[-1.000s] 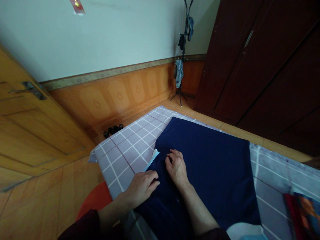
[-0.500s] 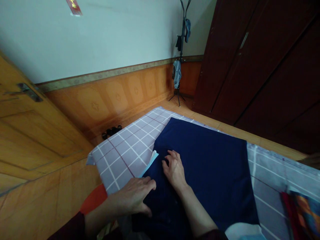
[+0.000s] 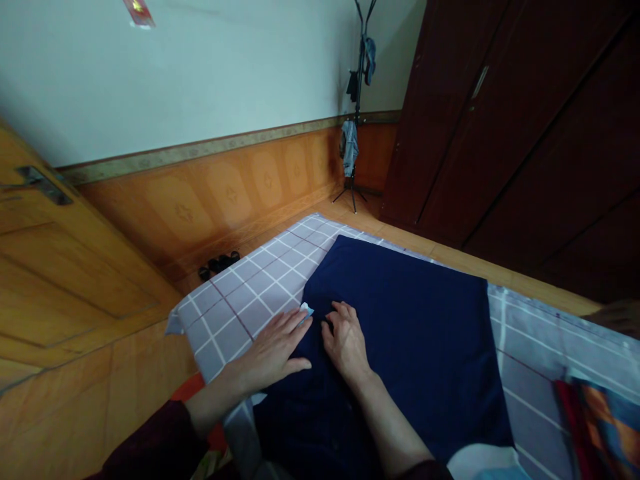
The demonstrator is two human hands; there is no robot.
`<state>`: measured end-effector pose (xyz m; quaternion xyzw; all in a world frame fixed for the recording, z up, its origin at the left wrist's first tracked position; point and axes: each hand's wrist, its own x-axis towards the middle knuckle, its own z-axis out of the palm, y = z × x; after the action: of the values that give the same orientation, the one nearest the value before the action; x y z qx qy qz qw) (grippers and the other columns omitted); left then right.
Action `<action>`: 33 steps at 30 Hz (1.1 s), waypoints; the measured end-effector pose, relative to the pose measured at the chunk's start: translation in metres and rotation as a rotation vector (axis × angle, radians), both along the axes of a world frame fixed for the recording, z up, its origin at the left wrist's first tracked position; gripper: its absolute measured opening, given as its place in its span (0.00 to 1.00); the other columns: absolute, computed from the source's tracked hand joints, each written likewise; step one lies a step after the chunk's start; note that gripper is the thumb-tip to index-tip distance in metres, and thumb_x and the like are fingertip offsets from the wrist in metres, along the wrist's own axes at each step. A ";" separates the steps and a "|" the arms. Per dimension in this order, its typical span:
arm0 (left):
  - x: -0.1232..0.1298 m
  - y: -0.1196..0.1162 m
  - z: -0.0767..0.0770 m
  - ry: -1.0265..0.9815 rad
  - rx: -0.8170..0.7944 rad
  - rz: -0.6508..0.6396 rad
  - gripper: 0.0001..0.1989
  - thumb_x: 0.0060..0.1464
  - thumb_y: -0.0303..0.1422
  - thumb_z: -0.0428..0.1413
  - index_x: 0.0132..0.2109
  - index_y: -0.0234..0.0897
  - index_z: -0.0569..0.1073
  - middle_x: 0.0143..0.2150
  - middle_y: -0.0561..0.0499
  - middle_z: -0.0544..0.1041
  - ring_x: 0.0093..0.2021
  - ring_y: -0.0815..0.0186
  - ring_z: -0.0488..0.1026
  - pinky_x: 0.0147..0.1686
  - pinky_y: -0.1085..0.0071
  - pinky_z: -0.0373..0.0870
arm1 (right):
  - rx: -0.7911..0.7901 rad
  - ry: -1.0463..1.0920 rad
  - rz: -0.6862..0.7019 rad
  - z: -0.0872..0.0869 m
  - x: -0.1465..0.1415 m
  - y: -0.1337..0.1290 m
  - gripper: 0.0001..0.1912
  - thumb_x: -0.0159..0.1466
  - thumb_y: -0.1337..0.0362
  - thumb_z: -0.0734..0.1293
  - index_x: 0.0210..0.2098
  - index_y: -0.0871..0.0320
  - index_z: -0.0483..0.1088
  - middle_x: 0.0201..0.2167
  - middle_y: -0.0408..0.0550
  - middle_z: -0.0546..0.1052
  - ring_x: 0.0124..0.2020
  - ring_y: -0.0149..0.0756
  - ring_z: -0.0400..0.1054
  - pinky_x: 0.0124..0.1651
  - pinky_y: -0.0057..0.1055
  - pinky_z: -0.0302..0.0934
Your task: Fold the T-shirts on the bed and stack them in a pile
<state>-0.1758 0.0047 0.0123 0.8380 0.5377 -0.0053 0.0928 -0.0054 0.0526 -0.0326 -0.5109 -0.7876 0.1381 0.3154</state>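
A dark navy garment (image 3: 415, 327) lies spread over a checked bed cover (image 3: 270, 273). My left hand (image 3: 276, 347) rests flat along its left edge, fingers stretched and thumb apart. Just past those fingertips peeks a small white and light-blue edge (image 3: 307, 309); the hand covers the rest of it. To the right, my right hand (image 3: 345, 341) lies on the navy cloth with its fingers slightly bent, holding nothing I can see. Another white and light-blue part (image 3: 483, 460) shows at the garment's lower right.
A folded multicoloured cloth (image 3: 603, 420) lies on the bed at the right. Something orange (image 3: 190, 387) stands beside the bed at the left. Dark shoes (image 3: 219, 265) lie by the wall. A coat rack (image 3: 358, 113), a wardrobe (image 3: 480, 133) and a wooden door (image 3: 75, 267) surround the bed.
My left hand has slid forward and flattened along the garment's left edge, covering most of the light-blue strip. My right hand has barely moved. The view has shifted slightly.
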 end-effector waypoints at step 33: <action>-0.005 -0.013 -0.030 -0.027 0.116 -0.023 0.36 0.60 0.45 0.49 0.68 0.35 0.45 0.69 0.39 0.50 0.68 0.55 0.44 0.64 0.49 0.46 | 0.019 0.081 0.436 0.022 -0.007 -0.015 0.20 0.67 0.61 0.56 0.55 0.61 0.66 0.56 0.53 0.69 0.60 0.39 0.57 0.63 0.41 0.51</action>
<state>-0.1805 -0.0081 -0.0177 0.8482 0.5259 0.0361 0.0512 -0.0121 0.0372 -0.0104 -0.3197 -0.8674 0.2161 0.3141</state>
